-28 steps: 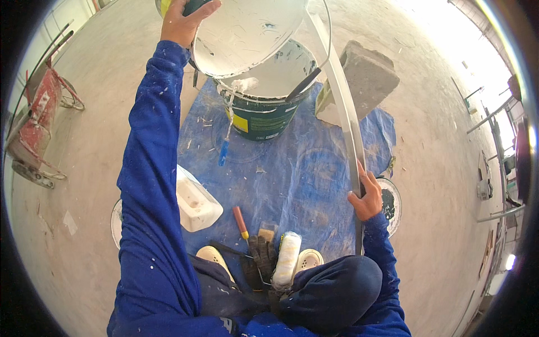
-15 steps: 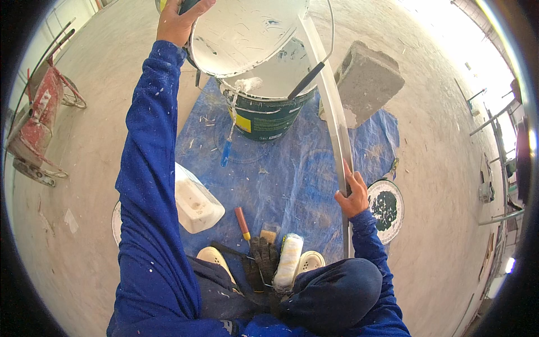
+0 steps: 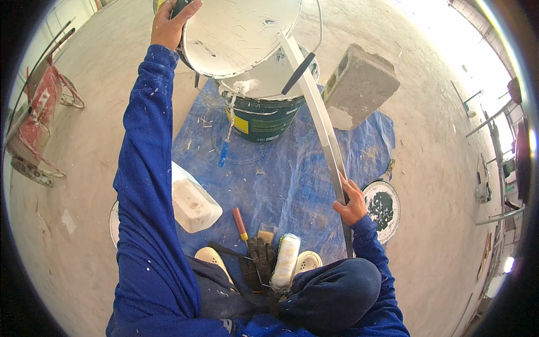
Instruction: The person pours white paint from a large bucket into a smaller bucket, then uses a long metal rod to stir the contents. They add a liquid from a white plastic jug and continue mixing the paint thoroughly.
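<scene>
My left hand (image 3: 174,25) is closed on the edge of a tilted paint bucket (image 3: 238,39), whose white-coated inside faces me. This bucket leans over the mouth of a dark green bucket (image 3: 261,121) that stands upright. In my right hand (image 3: 352,203) is a long metal bar (image 3: 319,115); its far end rests at the rim of the tilted bucket, and whether it touches the inside I cannot tell. The tilted bucket's wire handle with a black grip (image 3: 298,74) hangs across the bar. A small paint roller with a blue handle (image 3: 224,153) hooks over the upright bucket's rim.
Beneath the buckets spreads a blue tarp (image 3: 269,185). Near my feet lie a paint roller (image 3: 287,261), a dark glove (image 3: 262,257), a brush (image 3: 267,232) and a red-handled tool (image 3: 240,222). Around stand a white jug (image 3: 196,205), a lid (image 3: 383,209), a concrete block (image 3: 365,84) and a red wheelbarrow (image 3: 39,118).
The tilted bucket and my left hand have shifted slightly left and up. The bar's far end has swung left with them, while my right hand has moved down a little.
</scene>
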Motion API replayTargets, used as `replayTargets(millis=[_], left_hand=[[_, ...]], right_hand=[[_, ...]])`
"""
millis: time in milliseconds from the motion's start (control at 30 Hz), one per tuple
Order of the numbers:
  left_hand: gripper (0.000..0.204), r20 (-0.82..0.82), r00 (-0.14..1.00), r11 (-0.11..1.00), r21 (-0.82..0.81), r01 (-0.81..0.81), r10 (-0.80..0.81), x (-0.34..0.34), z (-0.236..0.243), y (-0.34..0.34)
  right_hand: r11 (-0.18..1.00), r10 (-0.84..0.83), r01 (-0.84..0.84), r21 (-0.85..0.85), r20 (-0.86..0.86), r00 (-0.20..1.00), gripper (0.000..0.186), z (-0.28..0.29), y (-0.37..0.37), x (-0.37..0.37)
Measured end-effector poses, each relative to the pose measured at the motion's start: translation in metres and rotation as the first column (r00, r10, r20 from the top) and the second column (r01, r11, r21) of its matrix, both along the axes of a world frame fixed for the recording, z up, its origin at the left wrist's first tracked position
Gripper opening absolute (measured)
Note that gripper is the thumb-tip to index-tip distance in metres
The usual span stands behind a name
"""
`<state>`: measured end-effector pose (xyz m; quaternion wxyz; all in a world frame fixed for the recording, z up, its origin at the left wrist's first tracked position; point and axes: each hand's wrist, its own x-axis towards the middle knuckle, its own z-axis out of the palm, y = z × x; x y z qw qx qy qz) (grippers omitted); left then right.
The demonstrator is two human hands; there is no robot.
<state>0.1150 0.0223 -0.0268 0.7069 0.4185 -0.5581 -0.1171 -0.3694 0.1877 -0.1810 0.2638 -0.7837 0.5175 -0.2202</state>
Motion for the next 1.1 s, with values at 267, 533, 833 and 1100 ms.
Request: replayTargets(millis=[267, 533, 833, 1100], left_hand=[[0.064, -0.111, 0.994, 1.000, 0.005, -0.008, 0.008, 0.022, -0.006, 0.003], [0.062, -0.060, 0.998, 0.999, -0.031, 0.026, -0.028, 0.011, -0.001, 0.012], [0.063, -0.063, 0.997, 0.997, -0.048, -0.058, 0.054, 0.023, -0.009, 0.013], [0.052, -0.473, 0.878, 0.994, -0.027, -0.102, 0.077, 0.078, -0.043, 0.011]], right_hand=[[0.999, -0.038, 0.038, 0.008, 0.035, 0.999, 0.071, 0.023, 0.000, -0.015], [0.988, -0.136, 0.110, 0.110, 0.267, 0.954, 0.070, 0.027, -0.016, -0.014], [0.970, -0.154, 0.087, 0.226, 0.300, 0.941, 0.062, 0.031, 0.007, -0.028], [0.904, -0.180, 0.092, 0.417, 0.176, 0.968, 0.070, 0.028, 0.030, -0.036]])
